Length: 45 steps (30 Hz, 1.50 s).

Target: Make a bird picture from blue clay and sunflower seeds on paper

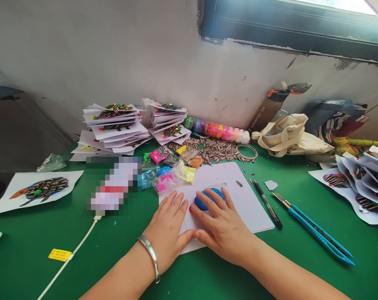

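My right hand (221,223) lies with fingers spread over a flattened patch of blue modelling clay (202,203) on white paper (251,214). A bit of pink clay (191,207) shows beside its index finger. My left hand (168,227), with a silver bracelet (149,252) on the wrist, rests flat at the paper's left side, fingers stretched out. Both thumbs meet near the paper's lower edge. Just beyond the hands are small clear bags of coloured clay (166,181). Part of the blue clay is hidden under my right fingers.
On the right lie a black pen (268,206) and a blue utility knife (316,231) with its blade out. Striped sunflower seeds (212,150) are heaped behind the paper. Stacks of seed-decorated sheets (116,129) stand at the back left. A white cable (82,243) crosses the green table (113,262).
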Each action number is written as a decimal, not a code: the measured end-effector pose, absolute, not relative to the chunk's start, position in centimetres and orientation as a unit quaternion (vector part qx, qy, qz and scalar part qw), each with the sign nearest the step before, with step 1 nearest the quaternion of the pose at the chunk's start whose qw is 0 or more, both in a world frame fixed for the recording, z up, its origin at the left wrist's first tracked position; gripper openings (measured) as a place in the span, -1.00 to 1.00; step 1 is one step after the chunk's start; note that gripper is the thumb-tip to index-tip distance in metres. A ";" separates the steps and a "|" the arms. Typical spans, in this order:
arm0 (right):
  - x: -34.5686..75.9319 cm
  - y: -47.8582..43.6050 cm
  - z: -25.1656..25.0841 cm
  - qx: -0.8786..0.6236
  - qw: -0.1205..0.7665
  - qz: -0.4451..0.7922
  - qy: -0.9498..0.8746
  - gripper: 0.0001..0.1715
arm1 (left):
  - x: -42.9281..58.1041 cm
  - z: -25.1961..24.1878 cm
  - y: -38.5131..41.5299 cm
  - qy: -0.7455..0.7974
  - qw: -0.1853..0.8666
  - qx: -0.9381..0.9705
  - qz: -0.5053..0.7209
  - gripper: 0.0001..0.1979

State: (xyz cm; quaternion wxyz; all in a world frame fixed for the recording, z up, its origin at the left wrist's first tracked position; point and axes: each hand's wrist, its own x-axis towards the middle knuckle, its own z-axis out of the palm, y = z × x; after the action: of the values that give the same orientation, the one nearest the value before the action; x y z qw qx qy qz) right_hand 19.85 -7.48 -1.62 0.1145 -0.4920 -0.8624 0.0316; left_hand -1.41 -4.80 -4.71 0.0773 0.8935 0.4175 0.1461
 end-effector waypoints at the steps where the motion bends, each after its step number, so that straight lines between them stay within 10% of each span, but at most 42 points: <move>1: 19.8 -7.5 -1.6 -0.492 0.115 0.035 -0.862 -0.42 | -1.4 -4.7 -4.8 0.418 0.076 0.894 0.145 -0.39; 45: 20.8 -7.9 -1.4 -0.467 0.154 0.039 -0.870 -0.59 | -1.5 -4.5 -4.7 0.420 0.090 0.893 0.134 -0.39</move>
State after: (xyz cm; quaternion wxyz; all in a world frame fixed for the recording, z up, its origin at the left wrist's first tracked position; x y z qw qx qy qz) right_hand 20.82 -7.90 -1.44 0.1540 -0.4670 -0.8698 0.0392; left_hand -1.48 -4.72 -4.52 0.0903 0.8929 0.4203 0.1341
